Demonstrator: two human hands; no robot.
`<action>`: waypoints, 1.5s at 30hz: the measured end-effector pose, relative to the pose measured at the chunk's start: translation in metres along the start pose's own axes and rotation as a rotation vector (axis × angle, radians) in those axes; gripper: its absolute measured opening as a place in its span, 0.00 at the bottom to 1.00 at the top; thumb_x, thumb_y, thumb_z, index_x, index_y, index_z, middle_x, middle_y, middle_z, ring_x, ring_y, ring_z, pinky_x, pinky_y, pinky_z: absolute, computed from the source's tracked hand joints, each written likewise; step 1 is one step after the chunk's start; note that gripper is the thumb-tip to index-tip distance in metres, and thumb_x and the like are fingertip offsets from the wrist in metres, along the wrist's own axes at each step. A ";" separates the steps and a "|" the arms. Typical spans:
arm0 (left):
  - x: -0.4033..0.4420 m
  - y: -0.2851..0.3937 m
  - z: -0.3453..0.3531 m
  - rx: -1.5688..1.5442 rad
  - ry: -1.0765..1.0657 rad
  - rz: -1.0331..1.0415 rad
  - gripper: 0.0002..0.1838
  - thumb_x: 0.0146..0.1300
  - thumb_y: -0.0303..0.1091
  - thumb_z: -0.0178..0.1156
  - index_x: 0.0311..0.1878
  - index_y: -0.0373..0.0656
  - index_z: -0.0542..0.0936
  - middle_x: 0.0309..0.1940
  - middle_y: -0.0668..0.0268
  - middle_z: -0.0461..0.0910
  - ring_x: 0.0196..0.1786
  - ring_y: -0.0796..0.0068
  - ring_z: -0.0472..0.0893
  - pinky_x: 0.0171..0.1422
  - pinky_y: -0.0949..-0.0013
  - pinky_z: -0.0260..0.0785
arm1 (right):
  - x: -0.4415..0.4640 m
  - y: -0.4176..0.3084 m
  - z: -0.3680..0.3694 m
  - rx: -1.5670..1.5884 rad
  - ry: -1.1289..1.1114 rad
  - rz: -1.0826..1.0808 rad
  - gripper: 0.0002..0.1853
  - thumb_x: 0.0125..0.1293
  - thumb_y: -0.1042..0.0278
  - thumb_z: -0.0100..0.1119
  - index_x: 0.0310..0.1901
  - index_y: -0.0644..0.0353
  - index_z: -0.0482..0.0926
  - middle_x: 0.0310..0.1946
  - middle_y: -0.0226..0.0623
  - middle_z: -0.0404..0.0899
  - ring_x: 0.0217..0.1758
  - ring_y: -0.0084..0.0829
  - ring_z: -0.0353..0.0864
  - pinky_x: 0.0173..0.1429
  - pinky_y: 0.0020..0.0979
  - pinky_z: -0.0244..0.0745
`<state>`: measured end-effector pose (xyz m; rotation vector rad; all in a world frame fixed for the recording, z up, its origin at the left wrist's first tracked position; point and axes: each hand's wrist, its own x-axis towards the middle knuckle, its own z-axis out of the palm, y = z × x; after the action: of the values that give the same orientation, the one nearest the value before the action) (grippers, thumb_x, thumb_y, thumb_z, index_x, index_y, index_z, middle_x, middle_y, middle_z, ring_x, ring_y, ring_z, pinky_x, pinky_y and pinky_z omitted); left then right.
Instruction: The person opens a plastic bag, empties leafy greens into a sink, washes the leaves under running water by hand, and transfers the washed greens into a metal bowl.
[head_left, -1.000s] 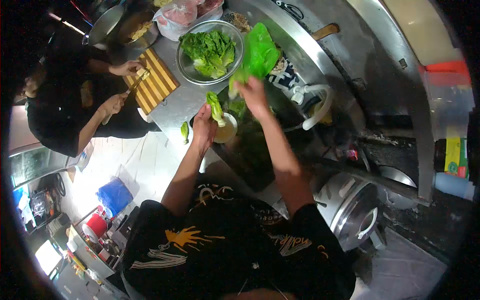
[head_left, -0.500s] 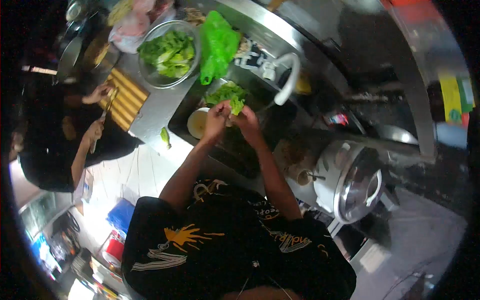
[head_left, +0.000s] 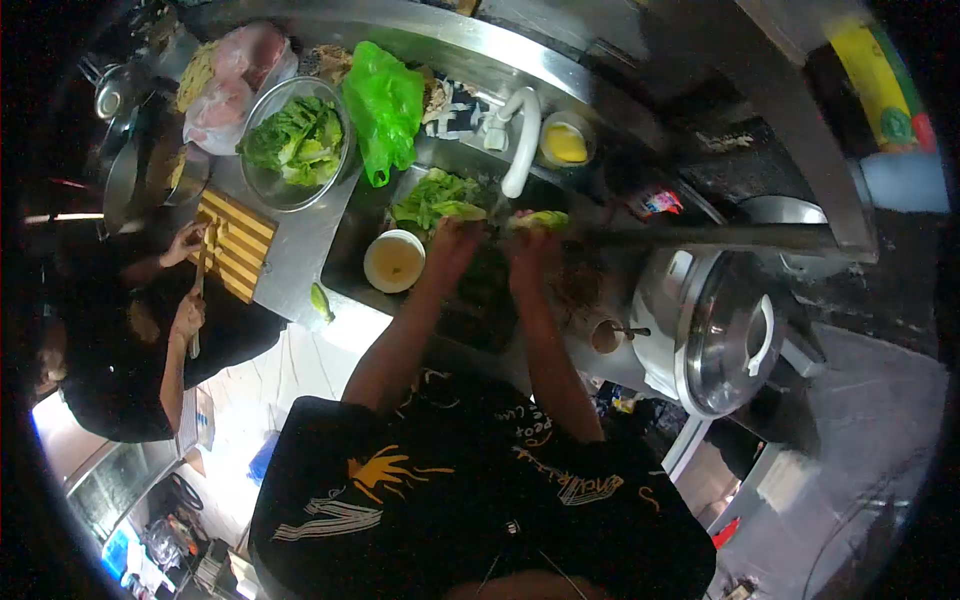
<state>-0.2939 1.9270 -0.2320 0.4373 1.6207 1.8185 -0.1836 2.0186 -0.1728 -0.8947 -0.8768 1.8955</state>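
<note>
My left hand (head_left: 457, 246) is closed on a lettuce leaf (head_left: 466, 213) over the metal sink (head_left: 348, 240). Pinched in my right hand (head_left: 530, 258) is another green lettuce piece (head_left: 541, 219), below the white faucet (head_left: 522, 150). The two hands are apart, side by side, and blur hides their fingertips. Just beyond my left hand, a pile of lettuce (head_left: 425, 197) lies in the sink. A white bowl (head_left: 376, 268) holding cloudy brownish liquid sits in the sink, left of my left hand.
A bowl of lettuce (head_left: 300, 140) and a green plastic bag (head_left: 385, 105) stand on the counter behind the sink. At left, a co-worker's hands (head_left: 188, 310) hold a knife over a slatted wooden board (head_left: 236, 250). A large lidded cooker (head_left: 700, 330) is at right.
My hands have moved apart, my right one to the right; each now holds a piece of lettuce. The view has shifted, and the yellow item in a bowl beside the faucet shows more clearly.
</note>
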 end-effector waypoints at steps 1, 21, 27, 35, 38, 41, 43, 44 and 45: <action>-0.007 0.005 -0.003 -0.417 0.090 -0.128 0.08 0.72 0.37 0.57 0.40 0.45 0.79 0.41 0.65 0.80 0.44 0.67 0.80 0.49 0.61 0.73 | 0.001 0.001 0.003 0.185 0.021 0.008 0.12 0.73 0.68 0.55 0.54 0.59 0.73 0.52 0.36 0.75 0.54 0.36 0.76 0.60 0.39 0.73; 0.037 0.106 -0.185 0.768 0.736 0.431 0.26 0.61 0.28 0.67 0.61 0.34 0.73 0.46 0.51 0.76 0.50 0.56 0.77 0.56 0.59 0.70 | 0.002 -0.007 0.042 -0.308 -0.325 0.296 0.20 0.73 0.59 0.54 0.62 0.59 0.73 0.51 0.31 0.79 0.52 0.25 0.77 0.53 0.30 0.77; -0.007 0.064 -0.035 0.247 -0.024 0.146 0.15 0.66 0.37 0.66 0.51 0.38 0.82 0.47 0.58 0.84 0.49 0.69 0.82 0.55 0.66 0.73 | 0.000 0.002 0.029 -0.198 -0.221 0.402 0.19 0.75 0.63 0.53 0.61 0.64 0.74 0.52 0.31 0.77 0.50 0.23 0.76 0.53 0.29 0.75; -0.013 0.052 0.002 0.476 -0.069 0.076 0.19 0.64 0.40 0.67 0.53 0.36 0.81 0.43 0.56 0.86 0.46 0.64 0.85 0.52 0.64 0.76 | 0.004 -0.014 0.011 -0.634 -0.239 0.175 0.20 0.72 0.54 0.59 0.54 0.62 0.79 0.46 0.31 0.80 0.48 0.24 0.79 0.52 0.28 0.74; -0.013 0.045 0.000 0.374 -0.079 0.132 0.18 0.64 0.36 0.67 0.54 0.35 0.81 0.42 0.57 0.86 0.45 0.67 0.85 0.50 0.65 0.76 | 0.004 -0.007 0.016 -0.678 -0.228 0.074 0.18 0.71 0.57 0.59 0.50 0.64 0.82 0.39 0.27 0.81 0.42 0.18 0.76 0.46 0.26 0.72; -0.013 0.047 0.000 0.308 -0.056 0.173 0.16 0.65 0.33 0.66 0.53 0.37 0.81 0.41 0.61 0.85 0.42 0.73 0.83 0.48 0.69 0.76 | 0.008 0.004 0.010 -0.779 -0.215 0.042 0.17 0.70 0.59 0.60 0.49 0.64 0.83 0.36 0.24 0.81 0.39 0.15 0.74 0.43 0.24 0.71; -0.011 0.051 -0.001 0.053 -0.139 -0.021 0.15 0.66 0.34 0.66 0.53 0.38 0.81 0.40 0.65 0.85 0.40 0.78 0.82 0.47 0.72 0.75 | 0.008 0.004 0.007 -0.838 -0.230 0.040 0.16 0.70 0.59 0.61 0.50 0.64 0.83 0.35 0.24 0.81 0.39 0.15 0.74 0.43 0.24 0.71; -0.009 0.048 -0.003 -0.075 -0.181 -0.117 0.15 0.66 0.34 0.65 0.53 0.39 0.81 0.40 0.66 0.84 0.40 0.80 0.81 0.46 0.74 0.74 | 0.008 0.002 0.007 -0.841 -0.246 0.047 0.16 0.70 0.60 0.61 0.50 0.64 0.83 0.35 0.24 0.81 0.39 0.15 0.75 0.44 0.24 0.71; -0.009 0.044 -0.004 -0.071 -0.168 -0.122 0.15 0.67 0.34 0.65 0.53 0.39 0.81 0.40 0.67 0.84 0.39 0.81 0.80 0.46 0.74 0.74 | 0.006 0.001 0.005 -0.845 -0.257 0.057 0.15 0.69 0.61 0.62 0.50 0.64 0.82 0.35 0.25 0.82 0.39 0.15 0.75 0.44 0.24 0.72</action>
<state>-0.3011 1.9173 -0.1888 0.4375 1.4333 1.6956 -0.1906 2.0223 -0.1722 -1.1654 -1.8981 1.6952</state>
